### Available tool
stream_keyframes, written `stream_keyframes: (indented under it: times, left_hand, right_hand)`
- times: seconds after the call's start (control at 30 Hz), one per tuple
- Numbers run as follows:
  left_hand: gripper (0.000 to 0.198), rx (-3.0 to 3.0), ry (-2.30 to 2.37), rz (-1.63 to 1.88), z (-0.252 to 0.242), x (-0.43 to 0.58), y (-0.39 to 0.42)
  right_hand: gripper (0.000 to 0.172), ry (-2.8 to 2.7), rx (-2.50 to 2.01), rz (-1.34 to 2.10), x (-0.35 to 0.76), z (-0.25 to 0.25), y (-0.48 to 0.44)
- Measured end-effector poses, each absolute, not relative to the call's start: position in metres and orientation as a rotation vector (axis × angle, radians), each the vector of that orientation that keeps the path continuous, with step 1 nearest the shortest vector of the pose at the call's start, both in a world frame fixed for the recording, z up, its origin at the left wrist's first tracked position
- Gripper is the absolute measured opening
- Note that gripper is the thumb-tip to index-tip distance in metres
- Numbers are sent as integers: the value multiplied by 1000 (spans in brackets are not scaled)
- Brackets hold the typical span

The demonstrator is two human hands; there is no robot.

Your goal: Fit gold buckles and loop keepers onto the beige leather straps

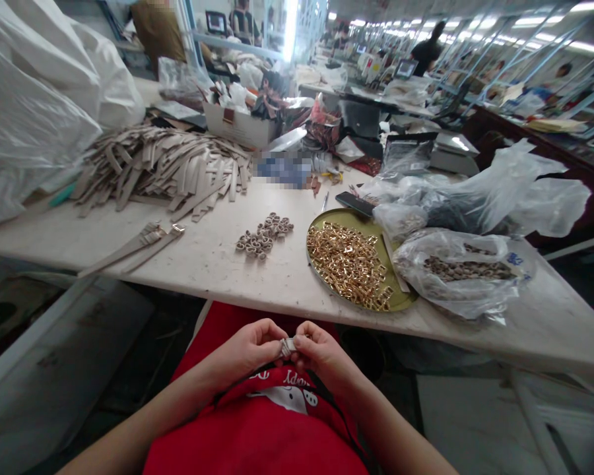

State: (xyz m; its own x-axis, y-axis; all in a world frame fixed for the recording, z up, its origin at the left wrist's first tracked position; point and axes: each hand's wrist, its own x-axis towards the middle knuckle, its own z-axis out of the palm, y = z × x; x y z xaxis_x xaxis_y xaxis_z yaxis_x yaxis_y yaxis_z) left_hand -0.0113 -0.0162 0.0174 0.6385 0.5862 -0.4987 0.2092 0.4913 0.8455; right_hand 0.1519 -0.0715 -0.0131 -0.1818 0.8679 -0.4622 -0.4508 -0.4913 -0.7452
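Note:
Low over the lap, my left hand (260, 346) pinches one end of a small pale beige strap piece (288, 346). My right hand (321, 349) closes on its other side, thumb pressed on top. Most of the piece is hidden by the fingers. On the table ahead lies a loose cluster of small beige strap loops (264, 236). To its right, gold metal buckles (346, 260) fill a round olive tray (404, 300). Two straps with buckles (153, 245) rest near the table's front edge at left.
A big heap of beige straps (153, 161) covers the back left of the table (218, 280). A clear bag of loops (468, 270) sits right of the tray, with a dark phone (355, 203) behind it. A white sack (44, 86) stands far left; people work in the background.

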Motion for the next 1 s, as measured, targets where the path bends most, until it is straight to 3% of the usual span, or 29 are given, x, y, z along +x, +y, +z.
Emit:
stream_keyframes:
  times: [0.17,0.37,0.67,0.87,1.0]
  left_hand:
    - [30,1210,911,208,18,-11,-13]
    - [38,1247,845,167,12,-11,-10]
    - [28,1390,920,111,10,-7,-3]
    - [30,1311,958,112,0,-7,-2]
    - [32,1276,927,117,-1,-8,-4]
  right_hand:
    - [25,-984,-1383,1501,155,-10,-71]
    - [30,-962,-1356,1719,162,-8,-65]
    - [5,-1651,-1637,1185,160,-5,-63]
    - [5,-1614,-1601,1240,160,-9,-63]
    - [7,-1383,-1518,1497,163,-10,-61]
